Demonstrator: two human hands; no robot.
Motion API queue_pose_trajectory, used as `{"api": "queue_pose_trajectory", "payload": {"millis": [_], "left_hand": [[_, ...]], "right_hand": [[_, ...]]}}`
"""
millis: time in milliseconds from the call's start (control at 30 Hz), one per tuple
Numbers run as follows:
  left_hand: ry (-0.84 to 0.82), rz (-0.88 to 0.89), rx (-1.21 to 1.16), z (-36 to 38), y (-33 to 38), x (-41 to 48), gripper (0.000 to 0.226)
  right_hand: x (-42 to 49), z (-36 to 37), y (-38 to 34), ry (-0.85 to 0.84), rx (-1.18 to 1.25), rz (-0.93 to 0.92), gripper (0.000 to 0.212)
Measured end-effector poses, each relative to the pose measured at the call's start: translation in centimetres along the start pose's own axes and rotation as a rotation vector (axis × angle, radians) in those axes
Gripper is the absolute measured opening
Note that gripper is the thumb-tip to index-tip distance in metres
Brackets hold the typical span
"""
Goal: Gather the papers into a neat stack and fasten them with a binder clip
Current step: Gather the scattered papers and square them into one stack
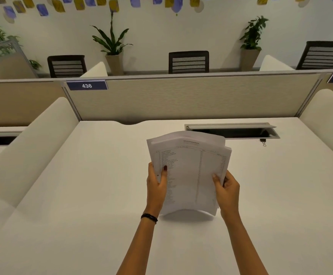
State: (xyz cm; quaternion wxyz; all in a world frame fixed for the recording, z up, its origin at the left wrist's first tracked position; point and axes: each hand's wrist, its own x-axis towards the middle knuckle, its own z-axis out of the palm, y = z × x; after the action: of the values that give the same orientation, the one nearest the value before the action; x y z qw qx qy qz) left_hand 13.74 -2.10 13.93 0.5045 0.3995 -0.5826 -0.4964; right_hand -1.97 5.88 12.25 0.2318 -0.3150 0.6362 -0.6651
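Papers: printed sheets (189,171) are being held tilted up over the middle of the surface (82,195), with both hands gripping the side edges. The sheets are sitting unevenly, with corners fanning out at the top and along the right edge.
Lower edge: it is bowing upward and casting a shadow on the surface; whether it is touching the surface cannot be told.
Left hand: the left hand (156,185) is curling round the left edge of the papers, with its thumb pressing on the printed front and its fingers going behind.
Right hand: the right hand (227,188) is pinching the right edge lower down, with its thumb lying on the front sheet.
Binder clip: a small dark binder clip (263,142) is lying on the surface just in front of the right end of the cable hatch (231,131), well apart from the papers and untouched.
Wrist: a dark bracelet (149,217) is sitting on the left wrist.
Backdrop: a beige partition (181,98) is standing behind the surface, carrying a blue plate (87,85) reading 436.
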Motion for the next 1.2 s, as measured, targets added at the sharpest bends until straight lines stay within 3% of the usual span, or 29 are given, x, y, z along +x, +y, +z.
{"api": "queue_pose_trajectory", "payload": {"millis": [200,533,833,1067,1200], "left_hand": [[0.048,0.057,0.006,-0.3,0.8,0.4,0.034],[0.008,0.038,0.081,-0.3,-0.1,0.0,0.04],[0.02,0.072,0.047,0.0,0.9,-0.6,0.027],[0.023,0.048,0.025,-0.3,0.0,-1.1,0.032],[0.006,0.031,0.043,-0.1,-0.2,-1.2,0.026]], "right_hand": [[0.3,-0.4,-1.0,0.004,0.007,-0.041,0.014],[-0.3,-0.7,-0.2,-0.032,0.01,0.079,0.028],[-0.4,-0.1,-0.8,-0.002,-0.039,-0.005,0.013],[-0.7,-0.5,-0.1,0.002,-0.066,0.002,0.026],[-0.8,-0.8,0.0,-0.012,-0.048,0.037,0.018]]}}
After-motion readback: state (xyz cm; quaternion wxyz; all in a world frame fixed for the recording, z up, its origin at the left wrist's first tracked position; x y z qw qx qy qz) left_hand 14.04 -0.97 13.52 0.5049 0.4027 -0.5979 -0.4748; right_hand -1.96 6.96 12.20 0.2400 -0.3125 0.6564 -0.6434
